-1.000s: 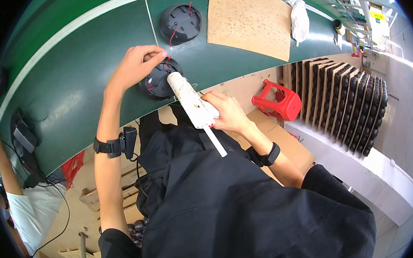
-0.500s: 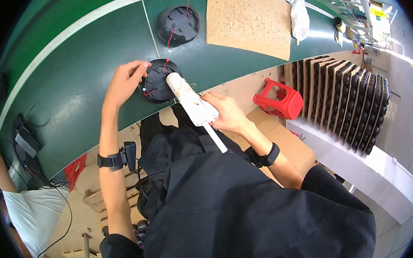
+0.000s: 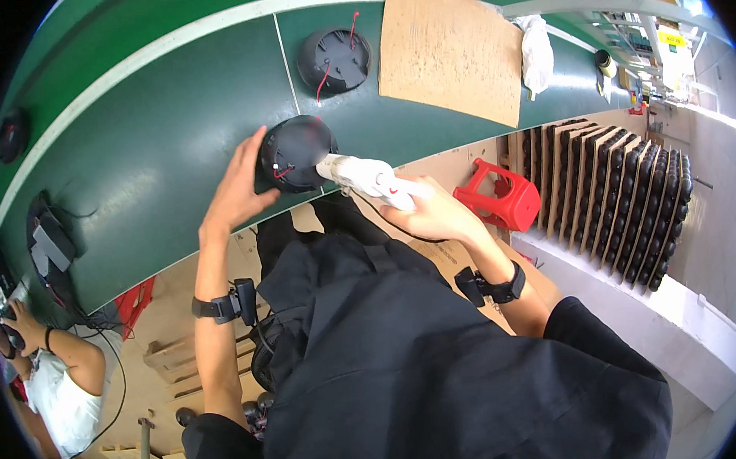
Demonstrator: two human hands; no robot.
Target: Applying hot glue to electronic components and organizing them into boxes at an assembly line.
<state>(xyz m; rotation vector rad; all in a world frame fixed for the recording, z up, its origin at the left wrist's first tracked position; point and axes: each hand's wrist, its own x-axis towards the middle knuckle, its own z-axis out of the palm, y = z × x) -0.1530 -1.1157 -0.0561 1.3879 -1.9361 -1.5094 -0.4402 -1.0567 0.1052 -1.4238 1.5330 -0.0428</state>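
A round black plastic housing [image 3: 298,140] with a thin red wire [image 3: 284,172] and a small white connector sits near the table's front edge. My left hand [image 3: 241,185] is beside its left rim, fingers stretched and thumb apart; whether they press on it I cannot tell. In my right hand [image 3: 435,212] is a white hot glue gun [image 3: 369,178]. Its nozzle end points left, at the right side of the housing, and hides part of the rim. Farther back stands a second black housing [image 3: 335,61] with red wires.
A brown board [image 3: 449,49] and a white plastic bag [image 3: 536,56] lie on the green table [image 3: 157,142]. To the right are a red stool [image 3: 502,194] and stacked layers of black round parts [image 3: 613,195]. At the left, another person [image 3: 67,387] works near a dark device [image 3: 51,239].
The glue gun has swung from pointing up and away to pointing left across the housing. My left hand has left the housing's top and spread beside its left rim. The housing's visible top looks different.
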